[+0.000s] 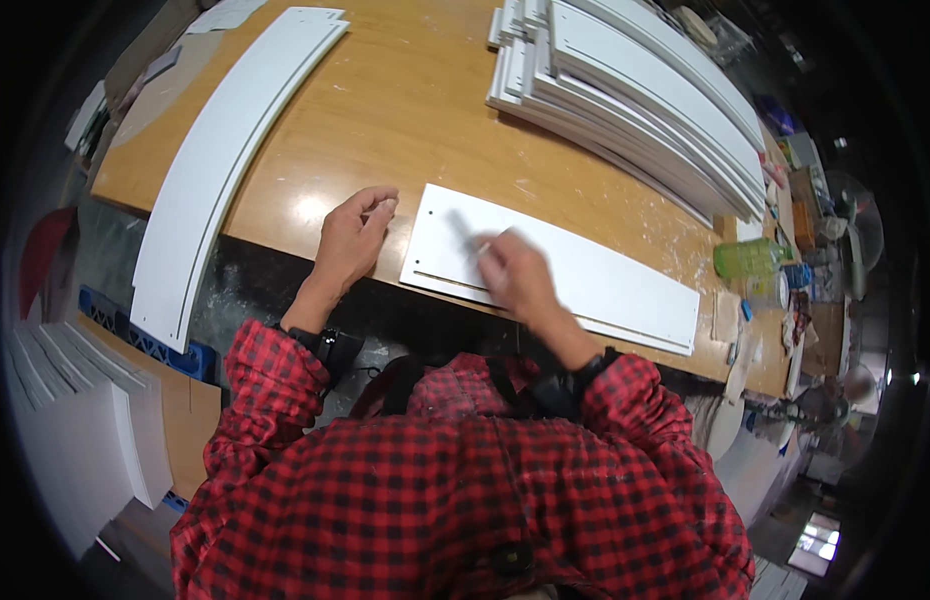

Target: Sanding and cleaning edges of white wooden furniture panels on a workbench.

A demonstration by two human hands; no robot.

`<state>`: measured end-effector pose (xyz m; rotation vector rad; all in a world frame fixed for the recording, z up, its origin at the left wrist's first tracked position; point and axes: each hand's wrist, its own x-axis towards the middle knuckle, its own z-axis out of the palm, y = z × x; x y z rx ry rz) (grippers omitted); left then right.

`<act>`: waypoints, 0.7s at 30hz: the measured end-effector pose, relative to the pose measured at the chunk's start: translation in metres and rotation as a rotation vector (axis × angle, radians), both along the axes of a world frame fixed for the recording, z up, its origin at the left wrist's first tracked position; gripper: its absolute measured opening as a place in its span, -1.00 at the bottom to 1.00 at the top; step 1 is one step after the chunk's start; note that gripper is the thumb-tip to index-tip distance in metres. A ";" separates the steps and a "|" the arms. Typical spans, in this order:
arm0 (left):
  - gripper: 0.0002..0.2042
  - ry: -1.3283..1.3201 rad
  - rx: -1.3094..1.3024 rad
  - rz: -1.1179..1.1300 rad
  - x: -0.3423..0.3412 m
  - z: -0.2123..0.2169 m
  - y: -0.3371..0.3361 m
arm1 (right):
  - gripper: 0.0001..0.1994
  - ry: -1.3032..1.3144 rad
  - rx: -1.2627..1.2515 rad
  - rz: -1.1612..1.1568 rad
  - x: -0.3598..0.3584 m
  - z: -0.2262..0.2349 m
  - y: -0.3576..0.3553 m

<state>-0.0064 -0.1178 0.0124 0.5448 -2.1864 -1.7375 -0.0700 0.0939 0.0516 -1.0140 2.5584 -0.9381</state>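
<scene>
A white board lies flat along the table's near edge, with a dark groove along its near side and small holes at its left end. Over the left part of this board, my right hand is closed on a thin grey blade-like tool, smeared by motion; its exact kind does not show. My left hand hovers just left of the board's end, apart from it. Its fingers are curled in toward the thumb, and anything between them is hidden.
Another long white board lies at the left, jutting past the near edge of the wooden table. White boards are stacked at the far right. A green translucent bottle stands right. More white panels stand lower left.
</scene>
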 end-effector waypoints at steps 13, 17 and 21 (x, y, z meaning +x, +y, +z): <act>-0.65 0.122 -0.781 -0.254 -0.047 -0.029 0.036 | -0.76 0.172 0.488 -1.209 -0.027 -0.036 0.306; -0.68 0.165 -0.772 -0.229 -0.049 -0.028 0.038 | -0.79 0.337 0.391 -1.035 -0.006 -0.052 0.285; -0.68 0.166 -0.782 -0.294 -0.051 -0.026 0.034 | -0.90 0.334 0.183 -0.376 0.038 -0.059 0.111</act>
